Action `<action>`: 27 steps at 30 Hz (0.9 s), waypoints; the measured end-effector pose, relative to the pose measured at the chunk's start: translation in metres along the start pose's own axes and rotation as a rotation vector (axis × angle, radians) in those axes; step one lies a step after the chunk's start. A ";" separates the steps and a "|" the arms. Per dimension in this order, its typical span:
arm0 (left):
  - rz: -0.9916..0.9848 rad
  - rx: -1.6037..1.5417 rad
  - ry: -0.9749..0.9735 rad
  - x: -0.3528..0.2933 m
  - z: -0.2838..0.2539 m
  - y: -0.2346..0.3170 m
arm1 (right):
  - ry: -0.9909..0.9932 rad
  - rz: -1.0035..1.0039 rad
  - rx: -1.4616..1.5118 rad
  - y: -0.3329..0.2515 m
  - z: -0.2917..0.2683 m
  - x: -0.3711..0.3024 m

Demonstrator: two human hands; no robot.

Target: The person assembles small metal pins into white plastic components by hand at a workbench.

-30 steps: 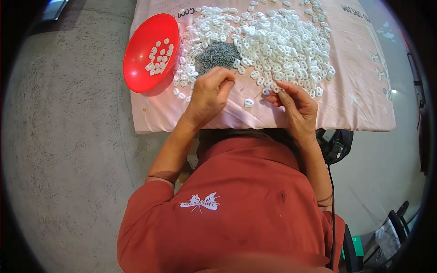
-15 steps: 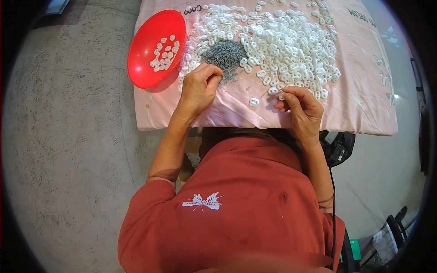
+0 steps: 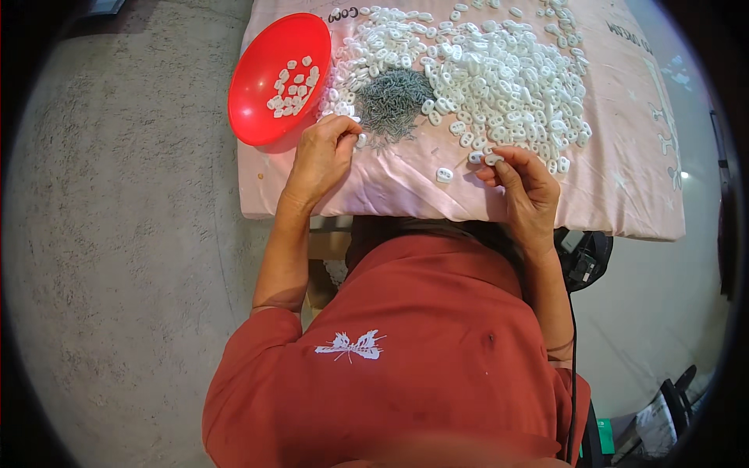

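My right hand pinches a small white oval plastic piece with two holes between thumb and fingers, above the near edge of a large heap of such pieces. The fingers of my left hand are pinched together by the lower left of a pile of tiny thin grey metal parts. Against its fingertips lies a white piece; what the pinch holds, if anything, is too small to tell. A single white piece lies on the cloth between my hands.
A red bowl at the far left holds several squarish white pieces. A second heap of white ovals spreads behind the grey pile. Pink cloth covers the table, whose near edge runs close to my waist.
My left hand has drawn left, away from the grey pile and toward the white pieces beside the red bowl. My right hand stays in about the same place, its white piece turned more into sight.
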State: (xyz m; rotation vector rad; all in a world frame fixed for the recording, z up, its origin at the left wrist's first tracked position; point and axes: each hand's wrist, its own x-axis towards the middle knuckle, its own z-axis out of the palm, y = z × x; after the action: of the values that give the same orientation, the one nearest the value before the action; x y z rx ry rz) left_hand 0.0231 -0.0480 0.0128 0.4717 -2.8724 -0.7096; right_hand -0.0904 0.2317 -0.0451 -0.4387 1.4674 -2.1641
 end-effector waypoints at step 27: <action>-0.091 -0.210 -0.016 0.002 0.013 0.037 | -0.003 0.002 0.034 0.006 0.008 0.009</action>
State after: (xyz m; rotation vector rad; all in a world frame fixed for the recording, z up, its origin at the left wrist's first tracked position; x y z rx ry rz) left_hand 0.0083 -0.0123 0.0190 0.5715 -2.7638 -1.0213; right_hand -0.0928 0.2183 -0.0478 -0.4278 1.4262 -2.1824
